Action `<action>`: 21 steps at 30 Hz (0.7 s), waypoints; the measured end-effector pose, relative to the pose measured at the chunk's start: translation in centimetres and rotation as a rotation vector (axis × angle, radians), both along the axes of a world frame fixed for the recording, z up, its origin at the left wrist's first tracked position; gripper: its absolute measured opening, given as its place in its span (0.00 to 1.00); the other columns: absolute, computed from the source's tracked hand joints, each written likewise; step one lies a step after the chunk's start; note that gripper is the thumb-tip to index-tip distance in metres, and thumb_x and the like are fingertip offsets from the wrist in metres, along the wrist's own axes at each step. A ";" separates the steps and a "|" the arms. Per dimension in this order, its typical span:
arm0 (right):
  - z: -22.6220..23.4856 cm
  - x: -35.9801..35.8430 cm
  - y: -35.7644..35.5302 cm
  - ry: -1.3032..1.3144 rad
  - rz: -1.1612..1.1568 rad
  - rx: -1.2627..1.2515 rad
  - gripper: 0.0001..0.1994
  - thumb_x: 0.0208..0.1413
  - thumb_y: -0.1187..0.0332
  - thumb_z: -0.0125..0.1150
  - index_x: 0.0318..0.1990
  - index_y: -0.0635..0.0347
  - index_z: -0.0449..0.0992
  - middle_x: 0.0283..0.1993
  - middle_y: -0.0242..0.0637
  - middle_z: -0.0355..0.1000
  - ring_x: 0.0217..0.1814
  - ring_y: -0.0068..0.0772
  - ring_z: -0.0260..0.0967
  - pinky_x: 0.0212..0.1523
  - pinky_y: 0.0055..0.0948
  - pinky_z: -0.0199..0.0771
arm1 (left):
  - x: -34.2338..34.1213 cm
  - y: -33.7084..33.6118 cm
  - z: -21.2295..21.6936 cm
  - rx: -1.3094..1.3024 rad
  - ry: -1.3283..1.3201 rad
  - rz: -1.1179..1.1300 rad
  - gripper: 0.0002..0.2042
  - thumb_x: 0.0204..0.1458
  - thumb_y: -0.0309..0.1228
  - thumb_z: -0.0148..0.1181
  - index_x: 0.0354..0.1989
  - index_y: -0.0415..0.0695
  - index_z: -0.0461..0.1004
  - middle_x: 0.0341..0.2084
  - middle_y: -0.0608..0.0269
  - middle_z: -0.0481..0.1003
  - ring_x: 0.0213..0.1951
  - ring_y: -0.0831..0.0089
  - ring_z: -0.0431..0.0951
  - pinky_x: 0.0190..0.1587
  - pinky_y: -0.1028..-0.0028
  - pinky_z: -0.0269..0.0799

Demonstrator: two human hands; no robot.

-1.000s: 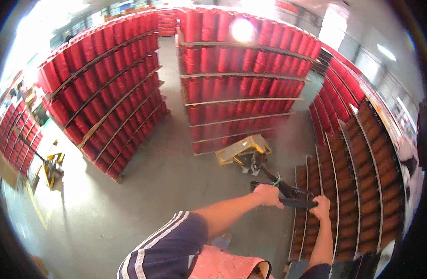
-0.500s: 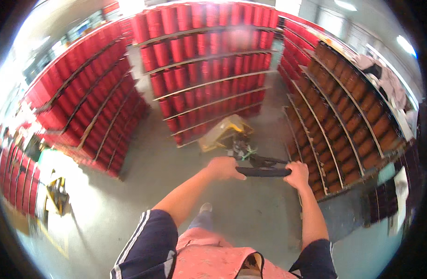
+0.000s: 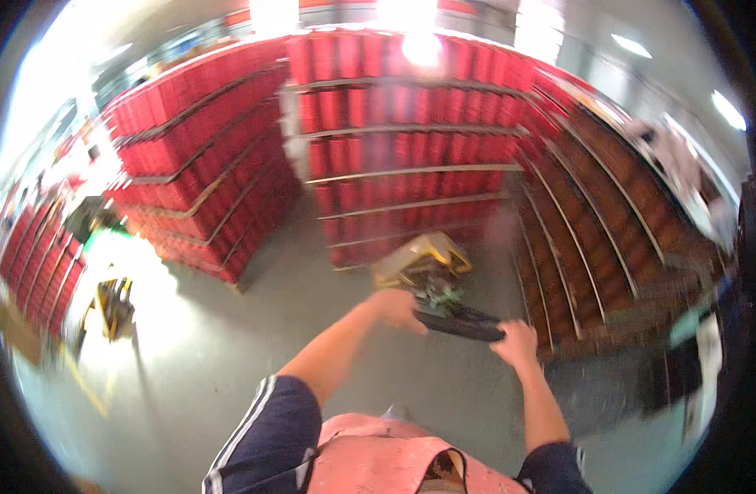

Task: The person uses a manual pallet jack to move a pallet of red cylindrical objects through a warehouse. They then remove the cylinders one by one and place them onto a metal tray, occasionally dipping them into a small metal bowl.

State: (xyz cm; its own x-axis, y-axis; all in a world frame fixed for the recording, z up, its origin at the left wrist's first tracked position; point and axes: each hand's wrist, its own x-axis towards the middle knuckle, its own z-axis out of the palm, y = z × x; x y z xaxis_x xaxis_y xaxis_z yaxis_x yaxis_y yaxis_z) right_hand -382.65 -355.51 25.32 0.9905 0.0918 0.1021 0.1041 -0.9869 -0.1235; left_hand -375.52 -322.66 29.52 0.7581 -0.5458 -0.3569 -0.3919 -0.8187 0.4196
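Note:
Both of my hands are closed on the black handlebar (image 3: pixel 460 326) of a pallet jack, one at each end. My left hand (image 3: pixel 397 309) wraps the left end, slightly farther from me. At the right end, my right hand (image 3: pixel 516 342) grips a little lower, so the bar slants down to the right. Beyond the bar stands the jack's yellow body (image 3: pixel 434 249), with dark parts and something green at its middle. The scene is somewhat smeared by motion, and the jack's forks cannot be made out.
Ahead rises a tall layered stack of red cylinders (image 3: pixel 411 148), with boards between layers. A similar red stack (image 3: pixel 197 165) stands to the left. Close on my right is a layered brown stack (image 3: pixel 592 239). Another yellow wheeled device (image 3: pixel 110 309) stands far left on the grey floor (image 3: pixel 254 346).
The stacks ahead and to the left have shifted rightward in view. The handlebar has tilted, its right end dropping lower, while both hands keep their grip. The jack's yellow body appears slightly farther right and lower.

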 end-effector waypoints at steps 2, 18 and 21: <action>-1.9 -3.4 0.5 -0.124 0.095 0.078 0.16 0.38 0.55 0.69 0.36 0.50 0.82 0.41 0.38 0.79 0.50 0.44 0.74 0.49 0.50 0.71 | -3.2 0.8 -0.2 0.038 -0.035 -0.056 0.32 0.40 0.67 0.61 0.38 0.49 0.84 0.27 0.56 0.81 0.35 0.58 0.81 0.38 0.62 0.75; 3.8 -17.5 0.8 0.310 0.223 0.229 0.16 0.33 0.52 0.70 0.28 0.51 0.84 0.32 0.37 0.80 0.40 0.43 0.78 0.38 0.42 0.76 | -18.5 3.3 0.5 -0.157 0.182 0.190 0.14 0.39 0.36 0.70 0.20 0.37 0.75 0.11 0.67 0.70 0.13 0.81 0.68 0.17 0.75 0.62; 5.5 -19.3 -1.2 0.277 0.280 0.282 0.15 0.33 0.54 0.68 0.28 0.54 0.84 0.29 0.40 0.80 0.36 0.44 0.79 0.35 0.41 0.78 | -19.2 2.5 2.1 0.033 0.115 0.182 0.18 0.35 0.43 0.74 0.27 0.41 0.80 0.12 0.64 0.72 0.17 0.76 0.72 0.24 0.71 0.67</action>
